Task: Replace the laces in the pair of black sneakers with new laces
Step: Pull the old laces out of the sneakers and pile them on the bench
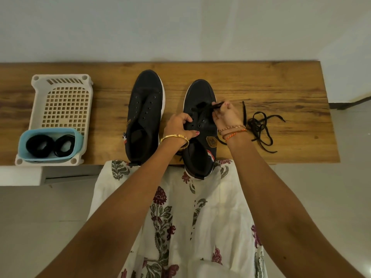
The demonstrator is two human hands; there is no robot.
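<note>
Head view: my right hand point(225, 115) pinches the black lace point(215, 106) just toeward, crossing the right sneaker point(200, 125); left hand point(178, 125) grips its eyelet edge.

tabletop point(261, 85): showing grained wood, matt | sneakers point(144, 109): looking matt black cloth | basket point(66, 101): appearing smooth plastic

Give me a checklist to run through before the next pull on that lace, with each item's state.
1. Left hand steadies the right sneaker: ok.
2. Right hand pinches the lace over the eyelets: ok.
3. Lace free of snags in the eyelets: cannot tell.
4. Left sneaker already unlaced: ok.
5. Loose lace lies on the bench, clear of the shoe: ok.
6. Coiled laces wait in the blue tub: ok.
</note>
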